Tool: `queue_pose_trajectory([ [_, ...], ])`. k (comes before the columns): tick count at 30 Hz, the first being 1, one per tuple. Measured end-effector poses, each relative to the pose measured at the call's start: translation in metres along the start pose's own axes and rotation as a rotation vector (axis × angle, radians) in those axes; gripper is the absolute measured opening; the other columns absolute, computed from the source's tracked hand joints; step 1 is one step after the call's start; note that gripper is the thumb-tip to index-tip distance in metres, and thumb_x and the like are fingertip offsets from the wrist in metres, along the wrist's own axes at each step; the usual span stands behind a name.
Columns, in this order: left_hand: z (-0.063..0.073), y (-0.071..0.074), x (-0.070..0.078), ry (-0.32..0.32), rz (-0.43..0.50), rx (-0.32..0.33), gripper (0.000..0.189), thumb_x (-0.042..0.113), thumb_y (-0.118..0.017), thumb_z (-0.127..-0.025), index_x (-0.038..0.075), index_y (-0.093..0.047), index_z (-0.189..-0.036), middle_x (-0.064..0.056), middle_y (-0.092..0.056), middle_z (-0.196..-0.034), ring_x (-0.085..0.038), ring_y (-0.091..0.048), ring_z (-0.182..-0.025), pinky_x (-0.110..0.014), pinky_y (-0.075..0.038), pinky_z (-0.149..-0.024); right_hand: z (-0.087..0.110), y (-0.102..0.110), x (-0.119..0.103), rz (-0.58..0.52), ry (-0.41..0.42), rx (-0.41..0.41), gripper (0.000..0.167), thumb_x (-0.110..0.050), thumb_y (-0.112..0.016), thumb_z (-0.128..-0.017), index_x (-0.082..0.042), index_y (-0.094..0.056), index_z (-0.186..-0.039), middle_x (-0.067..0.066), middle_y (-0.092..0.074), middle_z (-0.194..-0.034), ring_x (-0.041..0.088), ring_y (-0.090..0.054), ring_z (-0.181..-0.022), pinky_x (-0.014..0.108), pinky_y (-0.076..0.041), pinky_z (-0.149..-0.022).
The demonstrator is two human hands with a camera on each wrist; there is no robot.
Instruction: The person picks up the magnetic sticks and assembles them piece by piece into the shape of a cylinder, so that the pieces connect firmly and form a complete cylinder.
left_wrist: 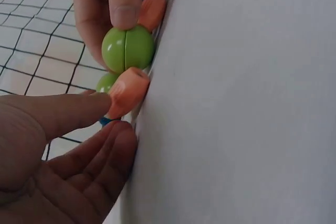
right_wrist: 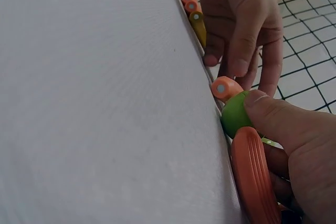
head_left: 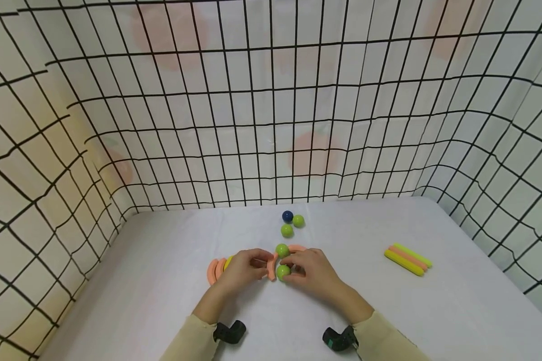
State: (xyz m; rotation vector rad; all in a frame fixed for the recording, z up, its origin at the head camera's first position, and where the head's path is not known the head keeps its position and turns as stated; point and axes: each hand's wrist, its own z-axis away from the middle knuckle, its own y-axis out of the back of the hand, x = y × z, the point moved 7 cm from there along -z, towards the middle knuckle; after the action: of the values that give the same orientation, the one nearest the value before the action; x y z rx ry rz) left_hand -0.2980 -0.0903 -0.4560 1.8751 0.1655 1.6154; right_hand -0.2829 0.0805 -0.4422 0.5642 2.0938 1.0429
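Observation:
My left hand (head_left: 246,268) holds a curved orange magnetic rod (head_left: 271,266) between thumb and fingers, low over the white table. In the left wrist view, that rod's end (left_wrist: 128,90) sits against a green ball. Thumb and fingers of my right hand (head_left: 313,271) pinch this green ball (head_left: 283,273), just right of the rod. A second green ball (head_left: 282,250) lies right behind it. Another curved orange rod (head_left: 296,248) is partly hidden behind the right hand; in the right wrist view its ribbed side (right_wrist: 253,174) shows beside the pinched ball.
Farther back lie a dark blue ball (head_left: 287,216) and two green balls (head_left: 298,220). Left of my left hand are curved orange rods (head_left: 213,272) and a yellow piece (head_left: 228,262). Straight yellow, orange and green rods (head_left: 404,262) lie at right. Black wire grid (head_left: 271,123) encloses the table.

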Motion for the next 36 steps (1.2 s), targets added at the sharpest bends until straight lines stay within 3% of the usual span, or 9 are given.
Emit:
queue_pose_trajectory([
  [4,0.000,-0.001,0.007,-0.119,-0.180,-0.035,0.029,0.008,-0.073,-0.090,0.014,-0.073,-0.119,-0.005,-0.070,-0.113,-0.019,-0.060,-0.088,-0.021,-0.047,-0.072,0.002,-0.001,0.000,0.014,-0.017,-0.010,0.029,-0.030,-0.083,-0.080,-0.024,-0.074,-0.107,-0.013,-0.074,-0.098,0.018,-0.067,-0.114,0.049,-0.042,-0.097],
  [8,-0.001,-0.008,0.007,-0.172,-0.266,-0.076,0.028,0.009,-0.072,-0.091,0.015,-0.073,-0.119,-0.005,-0.063,-0.109,-0.015,-0.053,-0.084,-0.022,-0.044,-0.072,0.002,-0.001,0.001,0.029,-0.032,-0.019,0.032,-0.031,-0.083,-0.079,-0.024,-0.074,-0.109,-0.013,-0.073,-0.098,0.015,-0.067,-0.109,0.049,-0.042,-0.098],
  [11,-0.002,-0.010,0.006,-0.166,-0.273,-0.081,0.026,0.010,-0.072,-0.092,0.017,-0.073,-0.117,-0.004,-0.060,-0.108,-0.013,-0.052,-0.085,-0.022,-0.045,-0.074,0.002,-0.001,0.001,0.032,-0.037,-0.024,0.032,-0.031,-0.083,-0.080,-0.024,-0.074,-0.109,-0.013,-0.074,-0.099,0.016,-0.066,-0.114,0.050,-0.042,-0.099],
  [23,-0.003,-0.010,0.004,-0.155,-0.261,-0.058,0.023,0.007,-0.073,-0.090,0.018,-0.073,-0.110,-0.002,-0.060,-0.104,-0.014,-0.051,-0.082,-0.023,-0.043,-0.070,0.002,0.000,-0.001,0.027,0.013,-0.020,0.030,-0.031,-0.083,-0.080,-0.025,-0.073,-0.107,-0.013,-0.073,-0.098,0.006,-0.066,-0.095,0.049,-0.041,-0.098],
  [36,-0.002,-0.011,0.007,-0.153,-0.295,-0.011,0.023,0.015,-0.074,-0.090,0.019,-0.071,-0.113,-0.001,-0.062,-0.106,-0.009,-0.049,-0.075,-0.022,-0.042,-0.066,0.004,-0.004,0.000,-0.043,0.042,-0.113,0.028,-0.034,-0.081,-0.083,-0.029,-0.074,-0.110,-0.025,-0.067,-0.091,0.005,-0.062,-0.109,0.054,-0.037,-0.108],
])
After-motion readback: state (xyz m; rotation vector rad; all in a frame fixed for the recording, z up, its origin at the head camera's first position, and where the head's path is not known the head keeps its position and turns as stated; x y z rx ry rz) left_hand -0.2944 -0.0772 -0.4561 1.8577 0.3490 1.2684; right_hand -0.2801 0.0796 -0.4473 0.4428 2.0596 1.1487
